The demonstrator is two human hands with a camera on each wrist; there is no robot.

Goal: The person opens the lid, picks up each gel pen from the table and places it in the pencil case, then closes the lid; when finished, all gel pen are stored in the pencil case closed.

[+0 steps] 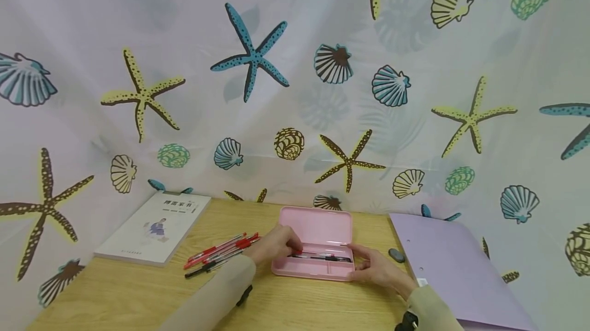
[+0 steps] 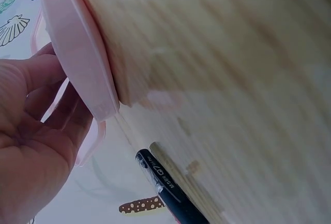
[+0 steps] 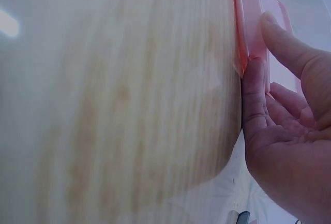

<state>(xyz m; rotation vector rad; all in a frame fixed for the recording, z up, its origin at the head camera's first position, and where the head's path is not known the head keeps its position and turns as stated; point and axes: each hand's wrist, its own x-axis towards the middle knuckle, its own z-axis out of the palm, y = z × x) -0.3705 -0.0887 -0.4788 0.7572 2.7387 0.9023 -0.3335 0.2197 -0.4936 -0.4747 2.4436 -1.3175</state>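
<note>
Pink plastic pencil case (image 1: pixel 318 233), lid open, pens (image 1: pixel 320 256) inside

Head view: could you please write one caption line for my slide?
Both hands, left hand and right hand, hold an open pink pencil case on a wooden table.

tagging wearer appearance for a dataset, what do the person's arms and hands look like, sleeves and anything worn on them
Both arms wear long, plain light beige sleeves that end at the wrist. The left hand and right hand are bare: no gloves, and no rings show on the fingers. A small black device with a strap sits at each wrist, the left one under the sleeve, the right one at the cuff.
</note>
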